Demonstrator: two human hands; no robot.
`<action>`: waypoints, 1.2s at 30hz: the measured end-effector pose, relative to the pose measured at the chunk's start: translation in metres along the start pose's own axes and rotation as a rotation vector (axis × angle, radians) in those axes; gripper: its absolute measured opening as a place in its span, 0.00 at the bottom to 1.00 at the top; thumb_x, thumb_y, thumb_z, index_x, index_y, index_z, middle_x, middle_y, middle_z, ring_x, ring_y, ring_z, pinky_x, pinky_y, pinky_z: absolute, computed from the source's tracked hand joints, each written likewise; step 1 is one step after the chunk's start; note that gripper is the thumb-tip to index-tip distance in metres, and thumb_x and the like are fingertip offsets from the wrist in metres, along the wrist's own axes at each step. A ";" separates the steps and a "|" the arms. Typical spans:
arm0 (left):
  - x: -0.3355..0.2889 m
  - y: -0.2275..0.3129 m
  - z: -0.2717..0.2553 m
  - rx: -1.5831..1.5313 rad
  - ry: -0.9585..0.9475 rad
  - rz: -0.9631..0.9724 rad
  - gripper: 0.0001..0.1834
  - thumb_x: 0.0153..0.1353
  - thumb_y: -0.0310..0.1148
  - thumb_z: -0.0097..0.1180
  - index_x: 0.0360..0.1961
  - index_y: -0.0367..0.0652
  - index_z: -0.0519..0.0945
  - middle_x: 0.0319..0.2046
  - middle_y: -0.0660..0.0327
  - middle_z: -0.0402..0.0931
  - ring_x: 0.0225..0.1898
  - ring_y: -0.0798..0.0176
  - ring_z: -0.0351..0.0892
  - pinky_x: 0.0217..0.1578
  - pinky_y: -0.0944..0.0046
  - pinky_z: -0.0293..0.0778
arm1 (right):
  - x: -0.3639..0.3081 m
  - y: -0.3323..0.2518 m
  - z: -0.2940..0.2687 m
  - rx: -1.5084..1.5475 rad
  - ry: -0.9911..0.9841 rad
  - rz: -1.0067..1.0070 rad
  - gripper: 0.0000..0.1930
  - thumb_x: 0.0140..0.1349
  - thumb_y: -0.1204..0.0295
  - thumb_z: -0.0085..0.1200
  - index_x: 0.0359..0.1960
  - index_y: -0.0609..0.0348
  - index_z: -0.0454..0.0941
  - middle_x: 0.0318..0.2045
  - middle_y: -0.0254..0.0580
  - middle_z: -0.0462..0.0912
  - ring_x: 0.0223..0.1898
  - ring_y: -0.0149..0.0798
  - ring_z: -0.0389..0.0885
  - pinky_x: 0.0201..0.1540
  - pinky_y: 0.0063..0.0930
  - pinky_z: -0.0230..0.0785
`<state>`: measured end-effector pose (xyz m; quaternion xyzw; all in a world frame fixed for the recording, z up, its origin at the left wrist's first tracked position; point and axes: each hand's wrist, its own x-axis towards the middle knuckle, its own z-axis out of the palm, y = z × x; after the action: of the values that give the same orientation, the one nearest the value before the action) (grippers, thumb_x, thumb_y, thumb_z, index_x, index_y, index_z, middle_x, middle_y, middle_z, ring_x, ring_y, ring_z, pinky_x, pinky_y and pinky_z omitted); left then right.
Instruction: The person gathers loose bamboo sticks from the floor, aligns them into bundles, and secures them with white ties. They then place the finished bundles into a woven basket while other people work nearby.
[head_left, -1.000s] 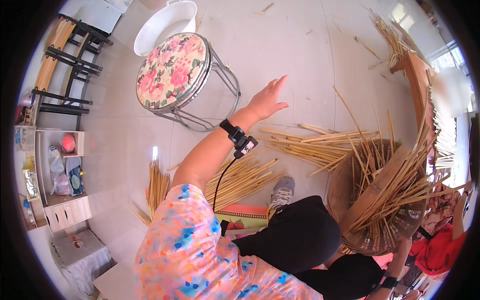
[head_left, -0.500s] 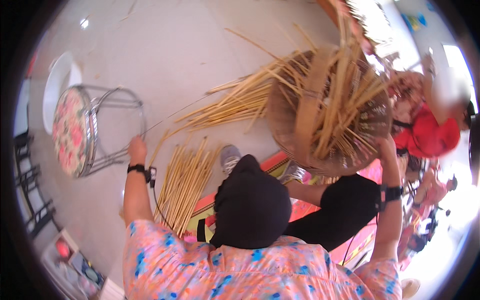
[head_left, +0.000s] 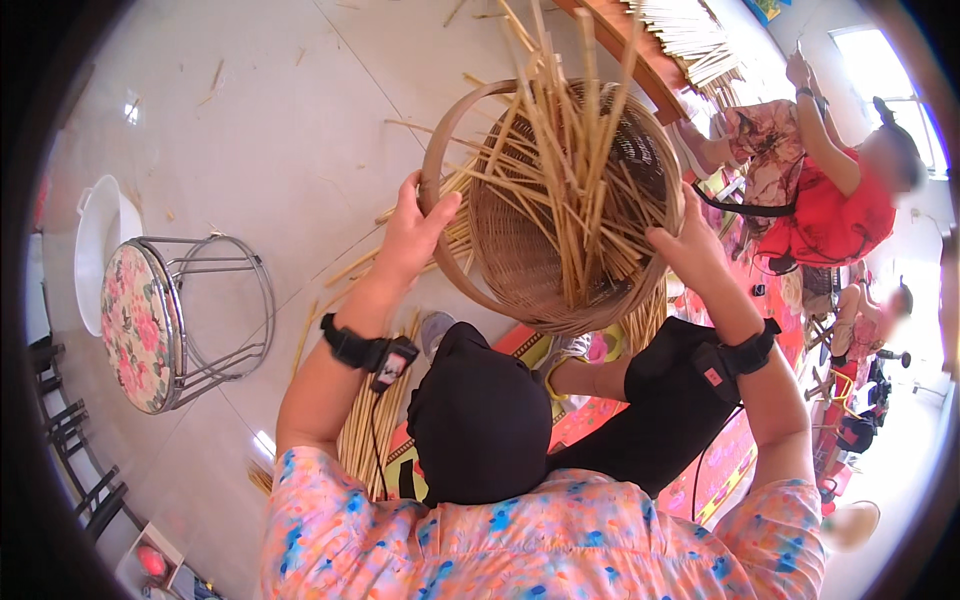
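Note:
In front of me I hold up a round brown wicker basket [head_left: 510, 270] with an arched handle [head_left: 432, 165]. Several long pale straw-coloured stalks [head_left: 570, 170] stand and lean inside it, many jutting past the far rim. My left hand [head_left: 412, 232] is closed around the handle on the left side. On the right, my right hand [head_left: 688, 243] grips the basket rim, the thumb lying on its inner side. Beneath and behind the basket, more stalks lie on the floor. A bundle of stalks [head_left: 365, 440] also lies beside my left foot, partly hidden by my arm.
A flower-patterned stool [head_left: 135, 325] lies on its side at the left, beside a white tub [head_left: 95, 250]. A patterned red mat [head_left: 715, 465] spreads under my legs. At right, a person in red [head_left: 835, 215] sits close by. A wooden table [head_left: 640, 60] stands at the far right.
My left hand has come from beside the stool to the basket handle and closed on it. The basket has shifted left and tilted, with its handle now swung to the left.

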<state>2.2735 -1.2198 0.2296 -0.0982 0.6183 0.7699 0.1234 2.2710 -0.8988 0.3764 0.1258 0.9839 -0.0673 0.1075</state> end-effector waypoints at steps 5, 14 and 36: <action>0.011 -0.018 -0.013 0.035 0.058 -0.026 0.38 0.60 0.43 0.56 0.64 0.37 0.51 0.38 0.59 0.73 0.36 0.67 0.75 0.34 0.67 0.70 | -0.006 -0.018 -0.006 -0.001 -0.039 -0.052 0.47 0.47 0.50 0.55 0.65 0.62 0.48 0.50 0.63 0.74 0.52 0.58 0.73 0.56 0.42 0.63; 0.012 -0.028 -0.012 -0.187 0.062 -0.083 0.26 0.62 0.39 0.51 0.56 0.38 0.61 0.29 0.61 0.73 0.27 0.69 0.73 0.27 0.69 0.69 | 0.038 0.012 -0.030 0.643 -0.317 0.137 0.41 0.55 0.44 0.52 0.66 0.48 0.54 0.60 0.54 0.63 0.47 0.49 0.76 0.47 0.43 0.69; 0.085 -0.067 0.041 -0.169 -0.673 0.006 0.32 0.63 0.41 0.50 0.65 0.40 0.57 0.58 0.58 0.64 0.58 0.63 0.65 0.54 0.62 0.64 | 0.053 -0.009 0.023 0.977 0.019 -0.269 0.40 0.47 0.74 0.52 0.65 0.65 0.51 0.55 0.47 0.68 0.55 0.37 0.67 0.59 0.27 0.56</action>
<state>2.2132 -1.1604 0.1506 0.1531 0.4775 0.8080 0.3095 2.2229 -0.8984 0.3428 0.0341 0.8460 -0.5318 0.0174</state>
